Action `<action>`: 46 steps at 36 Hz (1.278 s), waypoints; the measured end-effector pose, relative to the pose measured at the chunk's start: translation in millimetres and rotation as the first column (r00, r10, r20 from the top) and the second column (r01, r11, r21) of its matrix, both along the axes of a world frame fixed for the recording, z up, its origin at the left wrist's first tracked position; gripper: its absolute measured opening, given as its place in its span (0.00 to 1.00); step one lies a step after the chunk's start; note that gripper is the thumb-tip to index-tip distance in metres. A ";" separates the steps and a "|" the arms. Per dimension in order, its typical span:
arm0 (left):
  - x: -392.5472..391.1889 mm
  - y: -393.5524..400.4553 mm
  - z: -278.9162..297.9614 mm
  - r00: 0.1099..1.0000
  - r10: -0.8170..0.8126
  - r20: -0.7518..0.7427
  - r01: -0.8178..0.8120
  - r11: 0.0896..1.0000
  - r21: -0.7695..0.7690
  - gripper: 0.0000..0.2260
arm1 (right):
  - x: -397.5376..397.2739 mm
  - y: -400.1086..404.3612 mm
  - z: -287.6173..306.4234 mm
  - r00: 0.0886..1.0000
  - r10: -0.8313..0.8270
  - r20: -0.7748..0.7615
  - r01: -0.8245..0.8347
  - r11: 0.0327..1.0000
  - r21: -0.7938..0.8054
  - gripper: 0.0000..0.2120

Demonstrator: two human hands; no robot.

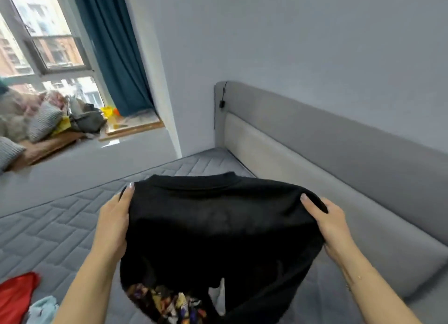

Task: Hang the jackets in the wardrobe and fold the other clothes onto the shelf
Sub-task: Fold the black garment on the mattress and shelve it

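One black shirt (218,222) is hanging above the bed (60,226), with the left hand (114,223) and right hand (332,226) each gripping a shoulder; two more garments, one red (15,297) and one blue (43,309), are lying nearby.

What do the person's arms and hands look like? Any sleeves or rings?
Both forearms are bare, with no sleeves in view. The left hand and right hand have longish nails with pale polish. No rings show on the visible fingers. Something small and glinting sits at the right wrist, maybe a thin bracelet, but it is too small to tell.
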State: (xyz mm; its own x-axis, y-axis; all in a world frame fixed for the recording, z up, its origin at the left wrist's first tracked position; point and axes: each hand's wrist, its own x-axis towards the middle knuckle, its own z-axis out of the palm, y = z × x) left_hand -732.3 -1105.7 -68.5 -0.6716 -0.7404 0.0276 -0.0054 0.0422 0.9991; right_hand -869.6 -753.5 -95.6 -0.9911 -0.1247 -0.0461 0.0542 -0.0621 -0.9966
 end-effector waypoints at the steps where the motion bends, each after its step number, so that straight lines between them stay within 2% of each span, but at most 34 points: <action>1: 3.4 -4.1 13.8 1.000 0.010 -0.003 -0.011 0.999 -0.043 0.14 | 0.1 1.8 9.0 0.999 -0.007 -0.031 0.008 1.000 0.016 0.19; 6: 19.5 -16.6 70.9 0.999 -0.003 -0.048 -0.010 0.964 -0.265 0.11 | 4.5 -3.0 45.8 0.993 -0.001 -0.115 0.005 0.999 0.037 0.15; 12: 38.9 -33.2 101.0 0.996 -0.069 -0.060 0.042 0.928 -0.370 0.07 | -0.4 -14.9 69.4 0.969 -0.102 -0.226 0.100 0.995 -0.020 0.09; 15: 51.0 -37.2 106.4 0.991 -0.112 -0.072 0.066 0.883 -0.466 0.06 | -5.3 -18.8 75.0 0.942 -0.137 -0.308 0.155 0.987 0.037 0.09; 17: 57.4 -39.1 108.8 0.989 -0.144 -0.039 0.109 0.876 -0.470 0.05 | -7.4 -19.7 75.6 0.906 -0.166 -0.390 0.226 0.968 0.112 0.10; 19: 61.9 -42.5 109.0 0.989 -0.147 0.011 0.135 0.868 -0.479 0.04 | -9.9 -19.6 72.0 0.831 -0.166 -0.531 0.374 0.873 0.313 0.12; 21: 64.6 -43.3 107.0 0.986 -0.152 0.072 0.168 0.851 -0.498 0.04 | -10.0 -17.6 66.9 0.771 -0.113 -0.627 0.509 0.701 0.500 0.13; 23: 66.0 -40.9 103.1 0.973 -0.179 0.149 0.231 0.826 -0.514 0.05 | -11.1 -12.5 60.1 0.800 -0.069 -0.596 0.505 0.613 0.607 0.16; 25: 65.5 -36.8 95.3 0.943 -0.240 0.229 0.325 0.808 -0.491 0.06 | -14.5 -7.7 49.7 0.867 -0.069 -0.493 0.432 0.596 0.677 0.21; 27: 61.5 -30.8 83.0 0.898 -0.311 0.311 0.427 0.783 -0.452 0.08 | -19.0 -3.8 39.1 0.907 -0.127 -0.400 0.380 0.656 0.652 0.22; 29: 53.9 -23.7 66.3 0.873 -0.339 0.351 0.470 0.780 -0.414 0.10 | -25.4 -1.0 27.7 0.928 -0.203 -0.312 0.354 0.741 0.570 0.19; 32: 39.1 -10.9 38.4 0.855 -0.355 0.379 0.481 0.817 -0.319 0.16 | -43.6 2.1 15.2 0.924 -0.268 -0.272 0.371 0.800 0.471 0.12; 34: 28.1 -0.2 21.9 0.854 -0.371 0.365 0.477 0.839 -0.263 0.17 | -61.5 1.1 14.4 0.906 -0.297 -0.301 0.406 0.810 0.423 0.12; 39: 4.1 25.3 -6.0 0.936 -0.266 0.229 0.310 0.933 -0.181 0.11 | -131.6 -21.1 33.7 0.885 -0.215 -0.413 0.385 0.838 0.387 0.13; 43: -12.7 40.7 -28.6 0.985 -0.131 0.115 0.129 0.991 0.028 0.11 | -198.8 -71.3 64.4 0.879 -0.020 -0.477 0.254 0.866 0.431 0.12; 46: -22.0 48.3 -47.0 0.997 -0.012 0.075 -0.005 0.976 0.218 0.13 | -231.3 -127.0 82.0 0.834 0.118 -0.538 0.186 0.859 0.478 0.09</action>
State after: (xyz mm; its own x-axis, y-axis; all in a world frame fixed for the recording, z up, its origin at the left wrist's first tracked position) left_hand -754.3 -1057.4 -115.5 -0.6683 -0.7207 -0.1844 -0.0811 -0.1759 0.9811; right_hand -1100.8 -880.6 -13.6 -0.8742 -0.2013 0.4418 -0.4832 0.4502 -0.7509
